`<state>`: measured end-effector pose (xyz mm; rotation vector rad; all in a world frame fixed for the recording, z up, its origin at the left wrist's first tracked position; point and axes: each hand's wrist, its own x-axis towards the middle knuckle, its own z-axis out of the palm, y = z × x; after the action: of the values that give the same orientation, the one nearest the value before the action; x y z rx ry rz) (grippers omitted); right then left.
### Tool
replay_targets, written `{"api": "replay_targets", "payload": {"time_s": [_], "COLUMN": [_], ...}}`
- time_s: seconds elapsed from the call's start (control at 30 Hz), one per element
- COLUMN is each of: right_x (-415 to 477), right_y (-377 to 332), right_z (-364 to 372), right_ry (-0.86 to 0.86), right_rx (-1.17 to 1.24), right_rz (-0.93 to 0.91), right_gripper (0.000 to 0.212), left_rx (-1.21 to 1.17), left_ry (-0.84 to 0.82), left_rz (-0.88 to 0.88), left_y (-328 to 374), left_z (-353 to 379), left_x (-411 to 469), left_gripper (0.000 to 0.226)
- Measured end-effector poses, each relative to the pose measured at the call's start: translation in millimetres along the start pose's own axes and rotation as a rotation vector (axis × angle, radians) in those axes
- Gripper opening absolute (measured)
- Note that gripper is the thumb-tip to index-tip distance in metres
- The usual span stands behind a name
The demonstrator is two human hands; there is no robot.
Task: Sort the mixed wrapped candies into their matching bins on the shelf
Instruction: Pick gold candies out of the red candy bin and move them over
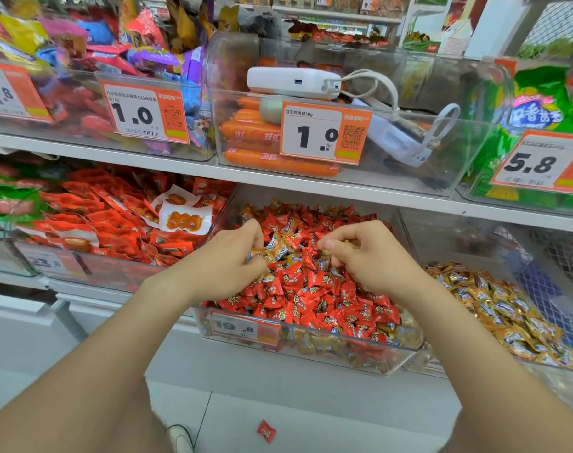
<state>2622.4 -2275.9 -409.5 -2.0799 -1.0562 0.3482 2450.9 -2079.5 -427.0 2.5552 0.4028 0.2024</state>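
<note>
Picking through the clear middle bin [406, 358] on the lower shelf, both hands work near the centre of its heap. The left hand [233, 259] has its fingers curled round a small bunch of gold-wrapped candies [262, 253]. The right hand [367, 256] is bent at the knuckles, thumb and fingertips closed on what looks like another gold piece, mostly hidden by the fingers.

Red-wrapped candies [311, 289] cover most of the heap, with gold ones scattered among them and showing through the front wall beside the price tag [242, 326]. The neighbouring bin [468, 243] at the right end of the shelf holds only gold ones, so it is probably their home. One stray red candy [266, 431] lies on the floor below.

These pieces should be very light, small and hard inside crinkly, slick film. A pinch across the body or on a twisted wrapper end ought to hold; a loose handful could easily shed one.
</note>
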Motion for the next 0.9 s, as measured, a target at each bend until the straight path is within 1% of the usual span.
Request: {"api": "replay_targets", "payload": {"time_s": [0.07,0.17,0.23,0.27,0.33,0.4,0.43,0.53,0.6,0.67,0.73,0.8,0.9], "right_x": [2,1,0,0,1,3,4,7,9,14,18,21,19], "right_y": [4,11,16,18,20,21,22,22,21,21,20,20,20], "right_z": [-7,-13,-12,-11,-9,-6,-4,5,12,15,14,11,6], "right_ry": [0.017,0.025,0.025,0.037,0.092,0.123,0.109,0.047,0.041,0.069,0.096,0.109,0.111], "right_rx": [-0.157,-0.361,-0.439,-0.471,-0.503,-0.508,-0.519,-0.590,-0.632,-0.658,-0.634,-0.580,-0.515], "right_rz": [0.015,0.011,-0.008,-0.020,-0.060,-0.096,-0.104,-0.118,-0.132,-0.152,-0.142,-0.121,-0.090], "right_gripper": [0.019,0.020,0.014,0.010,0.008,0.018,0.023,0.034,0.033,0.024,0.013,0.009,0.018], "left_rx": [-0.026,0.007,0.062,0.086,0.117,0.166,0.194,0.255,0.260,0.242,0.208,0.188,0.184], "left_ry": [-0.013,0.022,0.022,0.020,0.001,-0.058,-0.096,-0.151,-0.126,-0.087,-0.067,-0.065,-0.034], "left_rz": [0.013,0.046,0.049,0.053,0.064,0.055,0.035,0.001,-0.014,-0.033,-0.043,-0.042,-0.004], "left_y": [2,0,-2,-3,-3,-5,-6,-12,-13,-14,-16,-19,-21], "left_z": [1,2,3,4,7,10,12,17,18,18,18,21,28], "left_x": [1,8,12,14,18,20,21,22,23,24,27,32,41], "left_gripper": [0.003,0.020,0.032,0.034,0.025,0.013,0.018,0.053,0.075,0.092,0.101,0.102,0.101]}}
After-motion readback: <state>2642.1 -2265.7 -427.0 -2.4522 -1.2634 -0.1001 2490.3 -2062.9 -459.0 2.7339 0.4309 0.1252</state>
